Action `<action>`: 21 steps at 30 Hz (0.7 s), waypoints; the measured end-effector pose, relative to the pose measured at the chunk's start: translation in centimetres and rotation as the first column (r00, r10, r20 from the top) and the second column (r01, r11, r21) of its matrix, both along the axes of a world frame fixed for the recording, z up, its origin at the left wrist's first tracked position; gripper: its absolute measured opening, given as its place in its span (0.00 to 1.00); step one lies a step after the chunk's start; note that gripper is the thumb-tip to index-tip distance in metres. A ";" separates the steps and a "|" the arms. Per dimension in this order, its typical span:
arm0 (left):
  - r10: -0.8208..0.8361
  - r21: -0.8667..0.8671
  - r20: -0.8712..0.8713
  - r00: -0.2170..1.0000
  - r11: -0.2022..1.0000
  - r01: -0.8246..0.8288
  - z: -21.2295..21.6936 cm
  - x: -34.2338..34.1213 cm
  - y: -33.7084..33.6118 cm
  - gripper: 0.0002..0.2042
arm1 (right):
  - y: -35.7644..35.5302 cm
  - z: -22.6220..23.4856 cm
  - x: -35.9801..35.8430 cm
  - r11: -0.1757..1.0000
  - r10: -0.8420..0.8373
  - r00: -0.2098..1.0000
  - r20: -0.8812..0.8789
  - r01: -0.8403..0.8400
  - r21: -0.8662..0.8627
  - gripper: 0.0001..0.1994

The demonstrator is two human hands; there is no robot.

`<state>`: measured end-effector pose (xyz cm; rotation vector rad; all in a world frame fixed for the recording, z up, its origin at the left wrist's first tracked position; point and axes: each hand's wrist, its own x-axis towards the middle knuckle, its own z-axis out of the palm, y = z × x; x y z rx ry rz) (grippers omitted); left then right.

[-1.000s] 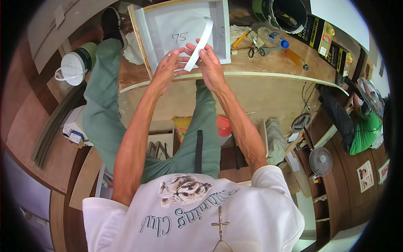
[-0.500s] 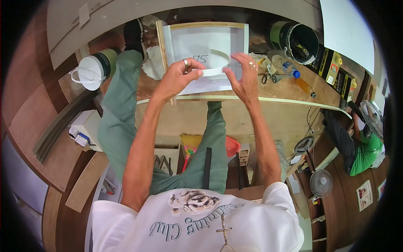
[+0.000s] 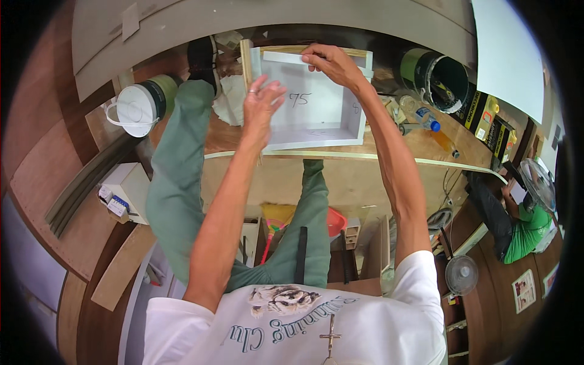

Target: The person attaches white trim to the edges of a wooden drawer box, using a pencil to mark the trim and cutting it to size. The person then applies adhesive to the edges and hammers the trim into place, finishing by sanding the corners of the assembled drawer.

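Observation:
A white, shallow, drawer-like wooden box (image 3: 325, 115) stands on the workbench in front of me, with pencilled marks on its inner panel and bare plywood edges at the far and left sides. My right hand (image 3: 331, 63) reaches over its far edge, thumb and fingers pinching a thin white strip (image 3: 283, 57). The strip runs leftward from the fingers along that far edge; its right-hand part is hidden by the hand. My left hand (image 3: 263, 109) is over the box's left side, fingers apart and slightly blurred, holding nothing I can see.
To the right are a water bottle (image 3: 429, 117), a bottle of amber liquid (image 3: 446, 146) and a dark bucket (image 3: 444, 85). A lidded white-and-green bucket (image 3: 137, 109) is at left. A person in green (image 3: 530, 234) sits far right near a fan (image 3: 462, 275).
The strip, looped between both hands before, now lies straighter along the box's far edge. My right hand moved up and left with it; my left hand let go and moved slightly down.

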<state>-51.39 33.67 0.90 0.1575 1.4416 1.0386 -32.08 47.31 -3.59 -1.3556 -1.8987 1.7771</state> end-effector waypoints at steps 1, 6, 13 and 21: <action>0.027 -0.029 0.083 0.996 0.999 -0.025 -0.4 0.6 0.0 0.35 | 0.1 -1.0 -0.7 1.000 0.006 0.999 -0.036 -0.007 -0.022 0.15; 0.256 -0.088 0.128 0.958 0.965 -0.246 -4.7 2.0 2.9 0.29 | 0.7 -3.3 -2.8 0.998 0.021 0.997 -0.073 -0.024 -0.052 0.15; 0.514 -0.148 0.091 0.853 0.854 -0.499 -6.6 3.0 6.1 0.21 | 1.8 -4.1 -3.3 0.999 0.038 0.998 0.055 -0.040 0.027 0.16; 0.536 -0.142 0.096 0.839 0.841 -0.522 -7.8 2.5 6.3 0.22 | 2.3 -4.0 -4.4 0.984 0.062 0.974 0.219 -0.097 0.152 0.17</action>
